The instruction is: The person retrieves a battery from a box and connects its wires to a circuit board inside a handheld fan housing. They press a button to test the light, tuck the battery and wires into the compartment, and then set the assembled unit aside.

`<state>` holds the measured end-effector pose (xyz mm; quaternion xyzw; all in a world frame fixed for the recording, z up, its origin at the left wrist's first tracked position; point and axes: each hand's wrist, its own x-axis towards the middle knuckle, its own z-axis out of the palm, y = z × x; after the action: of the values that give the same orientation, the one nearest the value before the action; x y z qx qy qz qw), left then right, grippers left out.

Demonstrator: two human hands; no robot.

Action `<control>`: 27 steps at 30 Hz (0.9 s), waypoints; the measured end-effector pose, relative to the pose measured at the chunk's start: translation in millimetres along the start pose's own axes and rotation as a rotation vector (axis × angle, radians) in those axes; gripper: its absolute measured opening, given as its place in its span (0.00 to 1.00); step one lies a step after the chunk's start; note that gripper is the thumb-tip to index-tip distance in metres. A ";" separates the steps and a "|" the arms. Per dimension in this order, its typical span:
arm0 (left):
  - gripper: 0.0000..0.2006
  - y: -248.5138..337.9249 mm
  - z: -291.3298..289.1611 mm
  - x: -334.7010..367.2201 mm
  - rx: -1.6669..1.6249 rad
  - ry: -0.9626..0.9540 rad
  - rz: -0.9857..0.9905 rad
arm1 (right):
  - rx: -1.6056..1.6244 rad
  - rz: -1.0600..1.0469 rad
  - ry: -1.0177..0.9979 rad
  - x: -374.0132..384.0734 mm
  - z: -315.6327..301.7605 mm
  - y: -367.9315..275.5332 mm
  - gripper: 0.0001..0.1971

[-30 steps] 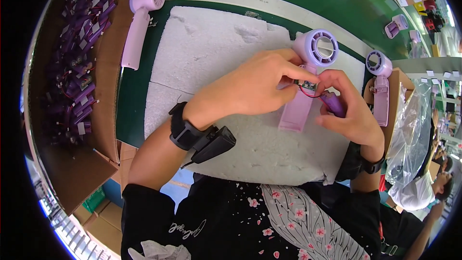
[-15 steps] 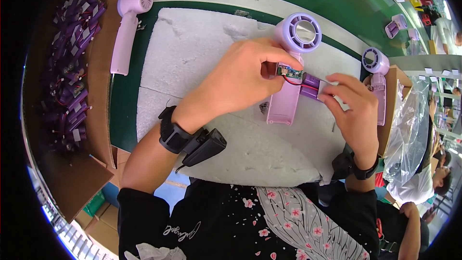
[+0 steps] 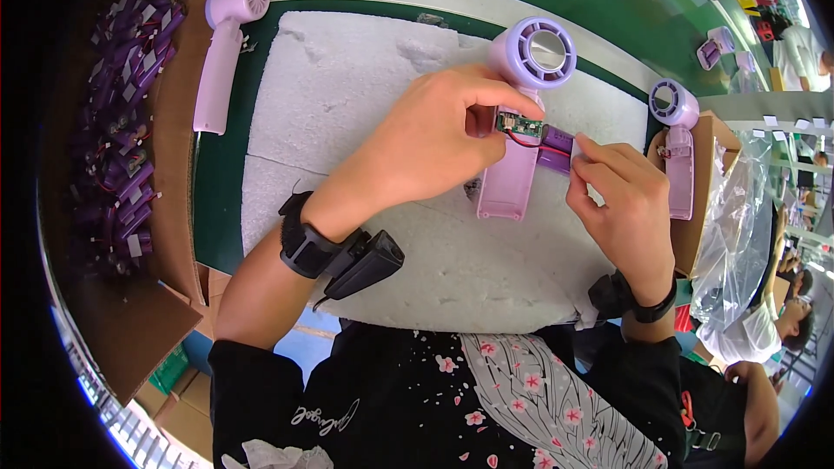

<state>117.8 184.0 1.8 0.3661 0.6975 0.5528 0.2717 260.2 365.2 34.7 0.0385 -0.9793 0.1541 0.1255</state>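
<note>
A pink-purple handheld fan (image 3: 532,52) lies on a white foam sheet (image 3: 347,61), its pink handle shell (image 3: 504,187) lying open toward me. Over the upper handle sits a small green circuit board (image 3: 519,125), joined by red and black wires to a purple battery (image 3: 556,149) that sticks out to the right. My left hand (image 3: 434,126) is closed at the fan's neck, thumb along the board's upper edge; its other fingertips are partly hidden. At the battery's outer end, my right hand (image 3: 625,195) pinches the white flap (image 3: 576,152) there.
A cardboard box (image 3: 178,165) full of purple wired batteries (image 3: 130,122) stands at left. Beside it rests another fan (image 3: 221,61). At right, an open fan (image 3: 678,139) leans by a carton (image 3: 717,152) with clear plastic. More fans lie on the green table (image 3: 591,0); people sit beyond.
My right fingers have closed in on the white flap at the battery's end. The left hand keeps its hold on the fan; the whole view has shifted slightly.
</note>
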 end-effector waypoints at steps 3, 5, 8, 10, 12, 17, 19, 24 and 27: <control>0.16 0.5 1.9 -0.5 -0.028 0.038 -0.006 | 0.021 0.033 -0.007 0.3 1.1 4.4 0.06; 0.16 1.5 2.5 -0.6 -0.040 0.044 -0.042 | 0.079 0.085 -0.013 0.2 -0.5 10.1 0.06; 0.16 -1.6 6.4 -0.4 -0.032 0.059 -0.031 | 0.130 0.105 -0.059 -1.4 -7.1 11.1 0.06; 0.16 -3.1 7.3 -0.7 -0.033 0.063 -0.019 | 0.147 0.118 -0.082 -1.1 -9.5 10.0 0.05; 0.16 -3.7 8.0 -0.2 -0.013 0.070 -0.016 | 0.141 0.108 -0.058 -2.6 -8.5 10.4 0.05; 0.16 -3.7 3.3 -1.4 -0.023 0.070 -0.025 | 0.068 0.045 -0.069 -0.2 -6.8 0.8 0.06; 0.16 -3.9 1.9 -0.8 -0.046 0.053 -0.006 | 0.014 0.060 -0.080 3.0 -4.9 -6.6 0.07; 0.17 -6.1 1.9 -0.3 -0.071 0.048 0.002 | 0.048 0.100 -0.142 3.4 -3.7 -0.2 0.08; 0.17 -8.0 -0.8 -4.3 -0.063 0.068 -0.003 | 0.218 0.161 -0.146 2.9 -14.7 10.5 0.07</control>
<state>118.0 179.1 -5.9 0.3375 0.6891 0.5862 0.2600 259.6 379.6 45.9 -0.0157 -0.9632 0.2658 0.0362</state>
